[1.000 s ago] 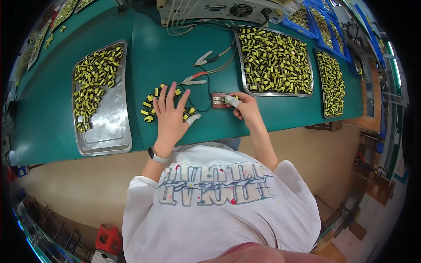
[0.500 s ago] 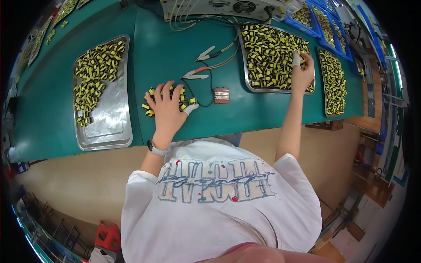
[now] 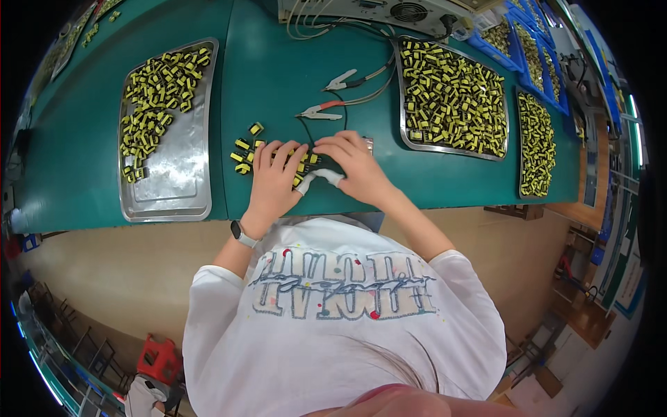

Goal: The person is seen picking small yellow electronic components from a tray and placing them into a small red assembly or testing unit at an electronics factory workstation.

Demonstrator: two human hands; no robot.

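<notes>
Well left of our fingers, we see a metal tray (image 3: 179, 156) partly filled with yellow-and-black parts (image 3: 161, 83), bare toward its near right side. Our left hand (image 3: 275, 182) arches over a cluster of loose components (image 3: 242, 168) on the green table; its fingers stand slightly apart, and we cannot tell whether they grip any. Some components lie just left of and beyond these fingers, others beneath them and toward the thumb. Beyond the fingertips rest two spring clips (image 3: 324, 111) on cables. Our right hand (image 3: 363, 177) curves in from the other side, its fingers drawn together, its white-covered thumb near the left one; whatever it may hold is hidden. Just behind its knuckles, a small block (image 3: 369, 144) shows partly. Further right of our fingers come a fuller tray (image 3: 455, 151) and a narrow batch of parts (image 3: 536, 146). To work well here, we judge it best to keep the left fingers low and light, steadying the cluster, while the right fingertips meet it gently and avoid the cables.
</notes>
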